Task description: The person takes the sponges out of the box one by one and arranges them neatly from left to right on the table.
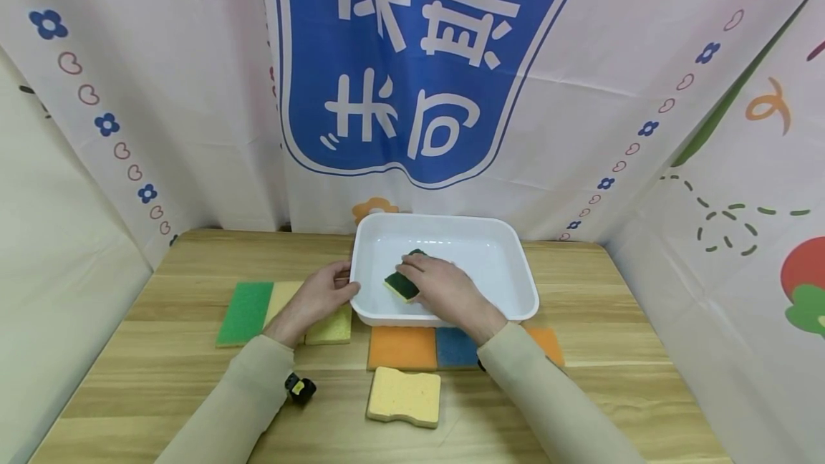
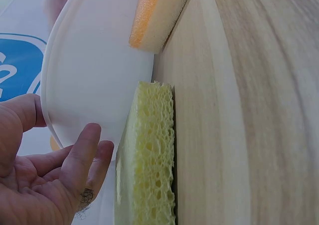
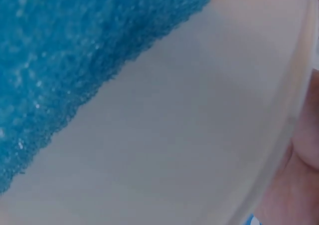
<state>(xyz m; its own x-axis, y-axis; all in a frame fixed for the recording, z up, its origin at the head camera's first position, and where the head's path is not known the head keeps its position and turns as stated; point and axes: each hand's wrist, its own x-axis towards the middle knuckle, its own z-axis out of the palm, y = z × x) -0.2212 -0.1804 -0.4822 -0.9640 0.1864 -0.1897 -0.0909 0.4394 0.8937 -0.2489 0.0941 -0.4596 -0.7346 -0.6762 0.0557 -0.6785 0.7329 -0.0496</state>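
A white rectangular basin stands at the back of the wooden table. Inside it, my right hand grips a sponge with a dark green scouring face and a yellow body, tilted over the basin floor; the palm hides part of it. My left hand holds the basin's left rim, thumb over the edge and fingers against the outer wall in the left wrist view. Beneath that hand lies a pale yellow sponge. The right wrist view shows a blue sponge close by the basin's outer wall.
Left of the basin lie a green sponge and a yellow one. Along its front are two orange sponges, one at left and one at right. A notched yellow sponge lies nearer me. A printed curtain hangs behind.
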